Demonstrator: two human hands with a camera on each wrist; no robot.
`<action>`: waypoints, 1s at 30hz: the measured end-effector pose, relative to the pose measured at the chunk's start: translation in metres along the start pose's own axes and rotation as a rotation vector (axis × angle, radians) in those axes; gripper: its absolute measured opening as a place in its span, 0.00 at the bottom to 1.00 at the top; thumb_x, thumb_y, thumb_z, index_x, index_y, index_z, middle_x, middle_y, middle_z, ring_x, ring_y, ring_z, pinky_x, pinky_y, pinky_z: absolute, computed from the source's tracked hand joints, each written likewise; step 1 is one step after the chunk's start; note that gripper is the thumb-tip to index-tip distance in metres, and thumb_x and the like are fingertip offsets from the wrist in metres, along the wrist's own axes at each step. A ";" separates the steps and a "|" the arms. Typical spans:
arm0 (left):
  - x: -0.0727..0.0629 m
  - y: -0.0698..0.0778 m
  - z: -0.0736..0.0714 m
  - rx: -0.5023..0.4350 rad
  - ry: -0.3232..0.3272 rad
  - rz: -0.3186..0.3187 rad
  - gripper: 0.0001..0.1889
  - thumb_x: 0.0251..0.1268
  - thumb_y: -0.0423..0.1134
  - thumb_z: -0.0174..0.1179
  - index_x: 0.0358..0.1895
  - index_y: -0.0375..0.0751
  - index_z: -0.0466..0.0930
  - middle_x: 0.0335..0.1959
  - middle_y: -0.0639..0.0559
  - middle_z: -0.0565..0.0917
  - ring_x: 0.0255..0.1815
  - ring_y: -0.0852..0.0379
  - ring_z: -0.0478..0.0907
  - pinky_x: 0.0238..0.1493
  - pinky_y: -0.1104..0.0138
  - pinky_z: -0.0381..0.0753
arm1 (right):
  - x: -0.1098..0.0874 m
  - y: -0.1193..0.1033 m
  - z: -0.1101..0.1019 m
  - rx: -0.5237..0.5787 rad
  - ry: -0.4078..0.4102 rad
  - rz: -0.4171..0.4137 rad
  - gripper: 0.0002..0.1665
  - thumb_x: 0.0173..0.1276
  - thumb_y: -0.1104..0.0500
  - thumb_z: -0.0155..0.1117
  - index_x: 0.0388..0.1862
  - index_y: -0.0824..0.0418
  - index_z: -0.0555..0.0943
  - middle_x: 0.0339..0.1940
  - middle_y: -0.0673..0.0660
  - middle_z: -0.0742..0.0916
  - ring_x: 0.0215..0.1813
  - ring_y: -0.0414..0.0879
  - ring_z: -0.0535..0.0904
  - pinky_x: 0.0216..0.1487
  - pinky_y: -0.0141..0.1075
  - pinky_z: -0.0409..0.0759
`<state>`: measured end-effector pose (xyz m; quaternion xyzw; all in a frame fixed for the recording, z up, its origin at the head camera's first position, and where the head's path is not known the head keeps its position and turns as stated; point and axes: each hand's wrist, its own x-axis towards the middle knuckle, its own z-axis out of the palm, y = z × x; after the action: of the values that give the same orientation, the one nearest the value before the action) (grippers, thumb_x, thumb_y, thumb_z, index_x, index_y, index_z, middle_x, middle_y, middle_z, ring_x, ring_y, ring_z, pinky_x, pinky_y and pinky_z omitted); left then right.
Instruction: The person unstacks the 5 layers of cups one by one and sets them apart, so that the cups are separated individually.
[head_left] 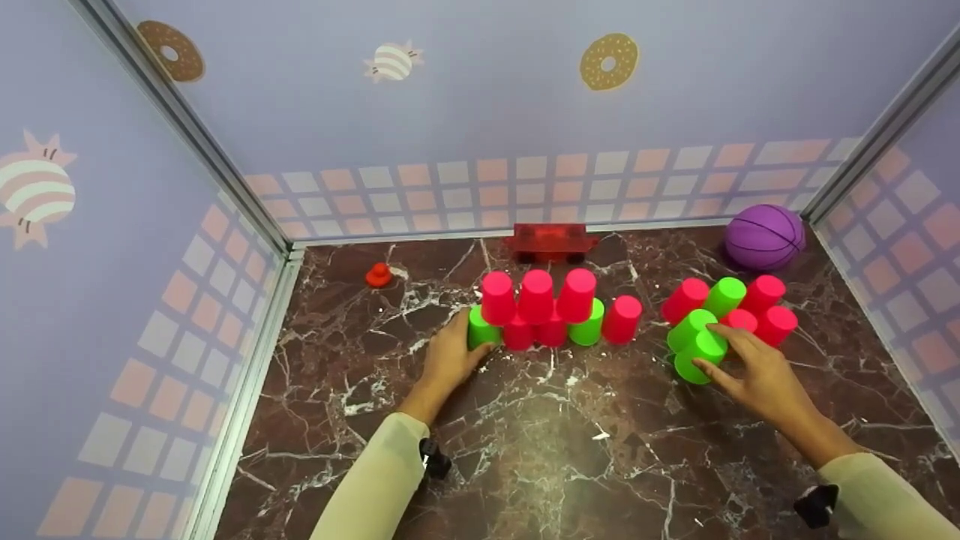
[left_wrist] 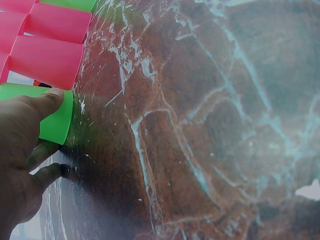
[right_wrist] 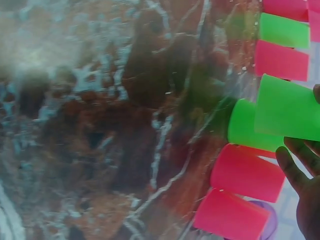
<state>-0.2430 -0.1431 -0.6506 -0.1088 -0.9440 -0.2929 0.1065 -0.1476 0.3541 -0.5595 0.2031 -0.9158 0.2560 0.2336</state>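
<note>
My left hand (head_left: pixel 448 354) grips the green cup (head_left: pixel 482 330) at the left end of a row of upside-down cups, its thumb across the cup's front in the left wrist view. Three pink cups (head_left: pixel 536 297) stand on top of that row. The row also holds pink cups (head_left: pixel 519 335), a second green cup (head_left: pixel 589 326) and, at its right end, a pink cup (head_left: pixel 622 320). My right hand (head_left: pixel 769 382) pinches another green cup (head_left: pixel 700 358) between thumb and fingers. In the right wrist view, this held cup (right_wrist: pixel 287 107) overlaps a green cup (right_wrist: pixel 242 125) behind it.
Beyond my right hand are several pink cups (head_left: pixel 776 325) and a green cup (head_left: pixel 725 297). A purple ball (head_left: pixel 764 237) sits in the back right corner. Against the back wall stands a red toy wagon (head_left: pixel 551 241); a small orange-red toy (head_left: pixel 379 275) lies left. Walls enclose the marbled surface (head_left: pixel 525 450).
</note>
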 end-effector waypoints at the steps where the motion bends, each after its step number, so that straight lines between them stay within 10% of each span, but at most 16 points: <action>1: 0.000 0.000 0.001 0.007 0.004 0.004 0.39 0.64 0.54 0.80 0.72 0.43 0.73 0.55 0.42 0.89 0.49 0.37 0.90 0.50 0.41 0.87 | -0.002 0.002 0.001 -0.006 -0.001 -0.003 0.41 0.52 0.67 0.91 0.66 0.69 0.84 0.52 0.66 0.92 0.47 0.59 0.91 0.60 0.11 0.69; 11: 0.002 -0.012 0.014 0.050 0.023 0.028 0.40 0.65 0.57 0.79 0.73 0.43 0.72 0.56 0.43 0.89 0.48 0.40 0.91 0.47 0.43 0.89 | -0.017 0.010 0.011 -0.017 -0.051 -0.012 0.41 0.52 0.68 0.91 0.64 0.72 0.82 0.50 0.65 0.92 0.46 0.58 0.92 0.55 0.12 0.76; 20: -0.006 0.037 -0.033 -0.014 -0.045 -0.036 0.34 0.67 0.47 0.79 0.69 0.37 0.74 0.55 0.38 0.89 0.50 0.33 0.90 0.49 0.37 0.87 | -0.016 0.010 0.009 -0.042 -0.067 0.005 0.41 0.53 0.67 0.90 0.66 0.70 0.82 0.51 0.65 0.92 0.43 0.56 0.91 0.47 0.32 0.86; 25: -0.007 0.040 -0.035 0.002 -0.052 -0.055 0.34 0.67 0.47 0.79 0.70 0.38 0.74 0.56 0.38 0.89 0.50 0.34 0.90 0.51 0.38 0.87 | -0.016 0.010 0.008 -0.042 -0.073 0.012 0.42 0.54 0.66 0.90 0.67 0.69 0.82 0.51 0.65 0.92 0.45 0.58 0.92 0.45 0.47 0.89; 30: -0.006 0.037 -0.032 -0.005 -0.036 -0.044 0.35 0.66 0.46 0.80 0.69 0.37 0.74 0.56 0.37 0.89 0.50 0.33 0.90 0.49 0.35 0.86 | -0.013 0.011 0.003 -0.008 -0.063 0.022 0.41 0.53 0.66 0.90 0.66 0.67 0.83 0.52 0.64 0.92 0.48 0.58 0.91 0.56 0.20 0.78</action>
<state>-0.2230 -0.1322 -0.6066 -0.0937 -0.9471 -0.2955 0.0828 -0.1430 0.3644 -0.5725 0.2002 -0.9259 0.2480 0.2026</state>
